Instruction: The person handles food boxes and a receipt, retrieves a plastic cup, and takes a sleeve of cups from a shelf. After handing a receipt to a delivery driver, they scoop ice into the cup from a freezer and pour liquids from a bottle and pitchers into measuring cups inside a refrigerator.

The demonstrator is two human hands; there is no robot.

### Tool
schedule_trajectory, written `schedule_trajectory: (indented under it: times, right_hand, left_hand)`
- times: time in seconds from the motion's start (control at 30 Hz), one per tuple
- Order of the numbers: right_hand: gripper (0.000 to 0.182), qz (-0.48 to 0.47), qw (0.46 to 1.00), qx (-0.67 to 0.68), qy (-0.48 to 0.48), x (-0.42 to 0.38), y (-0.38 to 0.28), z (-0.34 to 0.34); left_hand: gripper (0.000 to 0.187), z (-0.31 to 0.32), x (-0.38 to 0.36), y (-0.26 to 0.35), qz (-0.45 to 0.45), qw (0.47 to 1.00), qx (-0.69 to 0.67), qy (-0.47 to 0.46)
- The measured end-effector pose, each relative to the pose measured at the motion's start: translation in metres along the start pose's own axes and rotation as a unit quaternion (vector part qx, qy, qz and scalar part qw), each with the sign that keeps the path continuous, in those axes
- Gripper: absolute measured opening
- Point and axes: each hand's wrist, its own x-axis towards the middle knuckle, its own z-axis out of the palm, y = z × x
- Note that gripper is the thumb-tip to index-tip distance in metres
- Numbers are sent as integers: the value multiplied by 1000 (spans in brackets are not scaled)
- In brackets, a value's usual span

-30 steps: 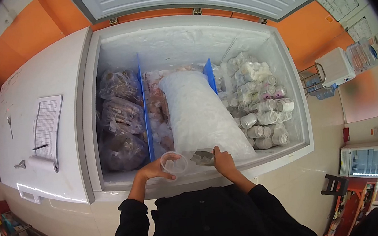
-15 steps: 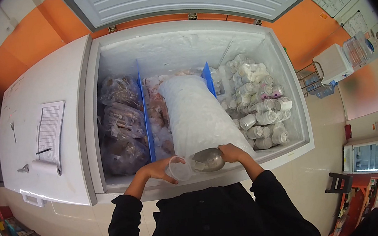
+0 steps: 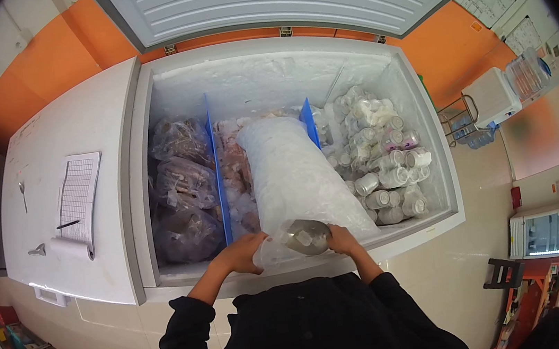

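1. A metal scoop (image 3: pixel 306 236) is held between the two hands at the front of an opened chest freezer (image 3: pixel 429 231); a clear lump, seemingly ice, is seen in its bowl.
2. By the right hand (image 3: pixel 341 238) the scoop's rear end is gripped, fingers closed, with the open end turned toward the left hand (image 3: pixel 240 254).
3. By the left hand a clear plastic cup (image 3: pixel 266 251) is clasped, its mouth tilted toward the scoop; whether the two are touching cannot be told.
4. The hands are kept apart, with cup and scoop set in the gap between them.
5. Just beyond the scoop, a large bag of ice (image 3: pixel 300 172) is laid lengthwise, and its near end is partly covered by the scoop.
6. The freezer is divided by a left blue panel (image 3: pixel 221 181) and a right blue panel (image 3: pixel 309 122).
7. Plastic-wrapped bundles (image 3: pixel 186 182) are stacked at the left, and frosted containers (image 3: pixel 378 183) are piled at the right.
8. Farther left, a lined sheet (image 3: pixel 79 192) and a pen (image 3: pixel 69 224) are placed on a white top (image 3: pixel 110 216).
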Motion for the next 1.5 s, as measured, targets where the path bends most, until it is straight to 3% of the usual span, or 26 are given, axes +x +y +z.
schedule_trajectory:
  times: [0.07, 0.23, 0.3, 0.4, 0.47, 0.5, 0.6, 0.7, 0.8, 0.9, 0.97, 1.1, 1.17, 1.2, 1.27, 1.4, 1.43, 1.47, 1.5]
  right_hand:
    - [28, -42, 988, -112, 95, 6, -7, 26]
    - [25, -110, 986, -65, 105, 12, 21, 20]
    - [29, -4, 1000, -3, -14, -15, 3, -17]
    - [29, 39, 999, -15, -4, -38, 9, -44]
    - [30, -106, 965, -208, 119, -45, 23, -56]
    - [27, -135, 953, -201, 184, -59, 13, -63]
    - [25, -72, 949, -252, 172, -89, -39, -81]
    - [20, -84, 928, -301, 204, -108, -91, -75]
    - [17, -94, 906, -368, 186, -118, -124, -72]
    - [12, -132, 889, -372, 232, -128, -132, -73]
    - [10, -135, 871, -358, 308, -140, -125, -81]
    - [11, -147, 866, -330, 345, -130, -87, -90]
    - [16, -91, 872, -329, 352, -117, -71, -83]
    - [16, -92, 871, -329, 352, -96, -52, -69]
    - [37, -70, 882, -376, 276, -48, -8, -31]
    - [46, -45, 892, -324, 313, -35, -19, -14]
    - [50, -66, 963, -177, 191, -43, -25, -42]
    - [54, -87, 994, -24, 63, -47, -30, -70]
    - [59, -104, 985, -124, 52, -27, -15, -77]
  left_hand:
    - [89, 8, -1, -1, -18, 999, 34, 37]
    - [86, 8, 4, -4, 55, 997, -49, 27]
    - [85, 7, 1, -5, 70, 995, -63, 34]
    - [81, 20, -3, -17, 54, 981, -152, 106]
    - [78, 35, 1, -19, 46, 969, -62, 235]
    - [78, 34, 2, -8, 47, 969, -61, 235]
    - [78, 34, 8, 26, 52, 953, -15, 298]
    - [77, 41, 20, 45, 79, 938, -7, 338]
    - [78, 48, 29, 54, 102, 921, -43, 374]
    - [81, 58, 23, 55, 64, 917, -140, 368]
    - [80, 61, 20, 54, 89, 887, -230, 391]
    - [82, 78, 17, 31, 96, 848, -322, 410]
    - [83, 76, 8, 31, 105, 818, -329, 460]
    - [83, 74, 3, 31, 106, 818, -328, 460]
    - [83, 71, -7, 32, 92, 813, -352, 455]
    - [84, 63, -23, 46, 63, 767, -381, 513]
    - [84, 63, -25, 47, 80, 745, -394, 532]
    - [84, 57, -23, 50, 101, 722, -406, 551]
    - [83, 49, -21, 55, 97, 714, -408, 560]
